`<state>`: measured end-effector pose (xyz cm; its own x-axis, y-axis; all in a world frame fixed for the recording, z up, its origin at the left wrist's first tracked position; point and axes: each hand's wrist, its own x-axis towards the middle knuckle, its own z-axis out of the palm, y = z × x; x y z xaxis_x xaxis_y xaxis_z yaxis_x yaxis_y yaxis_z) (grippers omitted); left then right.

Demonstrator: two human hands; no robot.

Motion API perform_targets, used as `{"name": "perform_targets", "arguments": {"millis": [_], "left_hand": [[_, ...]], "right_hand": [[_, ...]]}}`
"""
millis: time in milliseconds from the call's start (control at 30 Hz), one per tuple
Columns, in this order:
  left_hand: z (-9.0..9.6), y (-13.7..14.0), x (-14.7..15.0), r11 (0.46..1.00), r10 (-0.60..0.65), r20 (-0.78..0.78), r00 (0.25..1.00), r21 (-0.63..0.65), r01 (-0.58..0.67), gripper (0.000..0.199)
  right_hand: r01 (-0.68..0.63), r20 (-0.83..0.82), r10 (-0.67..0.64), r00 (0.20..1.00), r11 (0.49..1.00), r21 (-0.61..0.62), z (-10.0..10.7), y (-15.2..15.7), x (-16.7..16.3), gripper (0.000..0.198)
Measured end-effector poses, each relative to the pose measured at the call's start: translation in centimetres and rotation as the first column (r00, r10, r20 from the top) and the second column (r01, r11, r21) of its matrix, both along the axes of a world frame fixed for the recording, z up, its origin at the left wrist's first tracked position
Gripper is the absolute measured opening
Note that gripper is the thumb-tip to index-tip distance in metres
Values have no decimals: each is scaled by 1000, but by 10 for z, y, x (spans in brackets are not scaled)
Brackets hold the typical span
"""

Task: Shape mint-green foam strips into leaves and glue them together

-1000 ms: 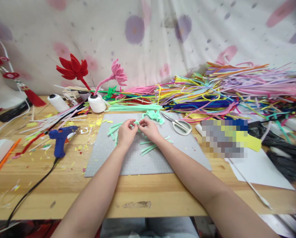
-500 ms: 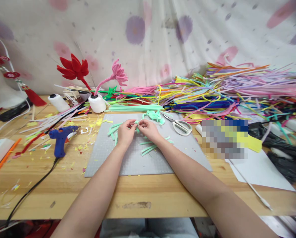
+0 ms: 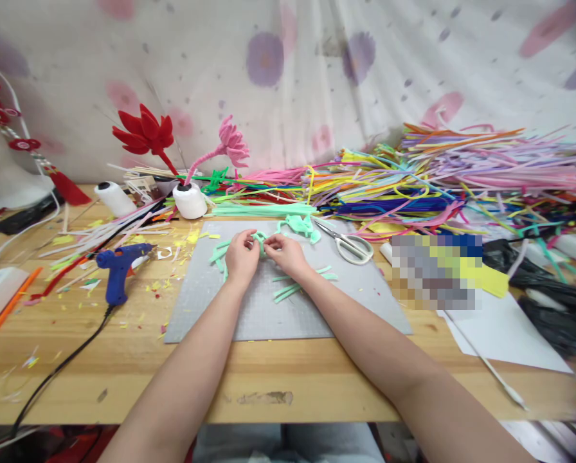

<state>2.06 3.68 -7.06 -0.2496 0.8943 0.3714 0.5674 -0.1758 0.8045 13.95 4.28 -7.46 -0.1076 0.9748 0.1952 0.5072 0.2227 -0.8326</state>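
Left hand (image 3: 242, 257): fingers curled narrow, gripping a mint-green fuzzy piece (image 3: 260, 237). Right hand (image 3: 285, 254): thumb and forefinger pinched on the same piece, which sits between the two hands, above the grey cutting mat (image 3: 288, 321).

On the mat: short mint strips (image 3: 288, 294), some beside the left hand, others near the right wrist; a shaped mint item (image 3: 298, 225) at the far edge; scissors (image 3: 340, 240) just beside it, partly off the mat.

Containers: one white spool-like holder (image 3: 190, 204), upright, dark opening at top; contents, one red flower (image 3: 146, 132) and one pink flower (image 3: 233, 145), stems down. One similar white spool (image 3: 114, 200), tilted, to its left. Black plastic bag (image 3: 553, 325), right end of the wooden surface (image 3: 307, 379); contents cannot be told.

Also: blue glue gun (image 3: 117, 276), left of the mat; heaped multicoloured fuzzy stems (image 3: 461, 161), behind right.
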Motion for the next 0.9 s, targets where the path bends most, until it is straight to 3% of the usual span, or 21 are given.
{"name": "perform_targets", "arguments": {"millis": [200,300,400,500,600,667,800,900], "left_hand": [[-11,5,1,973,-196,303,933,-55,222,29],[-14,5,2,958,-242,341,908,-67,280,30],[-11,3,2,972,-217,231,948,-36,231,26],[-5,-2,3,988,-154,24,988,12,154,24],[1,-5,5,990,-118,-134,984,57,126,30],[2,-6,6,989,-120,-151,981,66,131,33],[0,-4,4,979,-190,2,982,71,190,29],[-3,0,2,976,-211,318,924,16,218,29]], "right_hand": [[60,67,-59,996,998,-5,0,2,2,14],[50,59,-49,997,999,-8,0,3,3,14],[62,63,-62,996,998,9,0,2,2,14],[87,68,-90,994,995,40,0,1,2,12],[98,75,-102,992,994,51,-2,2,1,11],[91,64,-94,994,995,49,-3,2,2,11],[40,-20,-39,999,998,49,-4,4,3,13],[-91,-123,92,988,996,14,-3,5,5,20]]}}
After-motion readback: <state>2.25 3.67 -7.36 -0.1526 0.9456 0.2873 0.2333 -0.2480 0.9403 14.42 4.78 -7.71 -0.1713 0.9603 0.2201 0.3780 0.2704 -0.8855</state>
